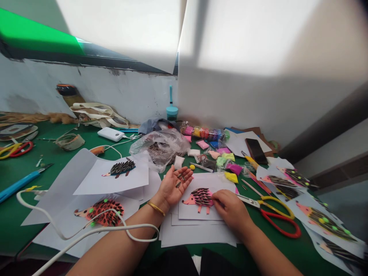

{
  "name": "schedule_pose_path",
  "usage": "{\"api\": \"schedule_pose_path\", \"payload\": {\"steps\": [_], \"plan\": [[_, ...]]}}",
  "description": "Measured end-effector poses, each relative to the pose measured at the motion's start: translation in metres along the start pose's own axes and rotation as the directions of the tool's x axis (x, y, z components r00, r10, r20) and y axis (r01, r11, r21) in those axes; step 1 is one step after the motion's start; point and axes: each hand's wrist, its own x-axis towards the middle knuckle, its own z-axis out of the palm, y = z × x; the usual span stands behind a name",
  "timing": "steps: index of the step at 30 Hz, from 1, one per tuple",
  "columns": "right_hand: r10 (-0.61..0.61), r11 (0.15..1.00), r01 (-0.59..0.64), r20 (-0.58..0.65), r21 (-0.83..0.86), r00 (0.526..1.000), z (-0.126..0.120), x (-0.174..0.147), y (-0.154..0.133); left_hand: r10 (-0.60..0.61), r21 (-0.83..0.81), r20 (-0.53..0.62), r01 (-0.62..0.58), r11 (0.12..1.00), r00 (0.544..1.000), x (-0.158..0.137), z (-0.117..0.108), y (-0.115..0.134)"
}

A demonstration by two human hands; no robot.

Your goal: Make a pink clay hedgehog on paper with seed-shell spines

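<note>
My left hand (174,184) lies palm up with its fingers stretched out, and a few sunflower seeds (178,184) rest loose on the palm. Just to its right is a sheet of white paper (186,214) with a pink clay hedgehog (201,197) on it. Rows of dark striped seeds cover most of the hedgehog's back. At its rear end, my right hand (231,209) has thumb and fingertips pinched together against the pink clay. Whatever sits between those fingertips is hidden. More white sheets are stacked underneath.
Scissors (277,214) with red and yellow handles lie right of my right hand. Behind are a plastic bag of seeds (161,149) and colored clay packets (221,161). Finished hedgehog sheets (324,218) lie right, others (120,172) left. A white cable (86,234) crosses my left forearm.
</note>
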Motion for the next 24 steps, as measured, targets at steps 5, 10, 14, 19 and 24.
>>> {"api": "schedule_pose_path", "payload": {"steps": [5,10,14,19,24], "plan": [[0.000,1.000,0.000,0.013,-0.020,1.000,0.0009,0.0002,0.0004,-0.001,-0.004,0.009,0.001,1.000,1.000,-0.0007,0.0007,-0.0004],[-0.008,0.999,0.008,0.017,-0.033,1.000,0.0023,0.0001,0.0014,-0.007,-0.006,-0.002,0.007,1.000,1.000,-0.0006,0.0012,-0.0002],[-0.021,0.998,0.022,0.029,-0.058,0.999,0.0028,0.0002,0.0020,-0.006,-0.009,0.002,0.006,1.000,1.000,-0.0008,0.0012,-0.0002],[-0.033,0.994,0.037,0.040,-0.106,0.999,0.0035,0.0008,0.0007,-0.001,-0.004,0.010,0.001,1.000,1.000,-0.0006,0.0006,-0.0008],[-0.039,0.990,0.045,0.050,-0.133,0.998,0.0035,0.0028,-0.0019,-0.006,-0.003,0.003,0.006,1.000,1.000,0.0001,0.0001,-0.0005]]}}
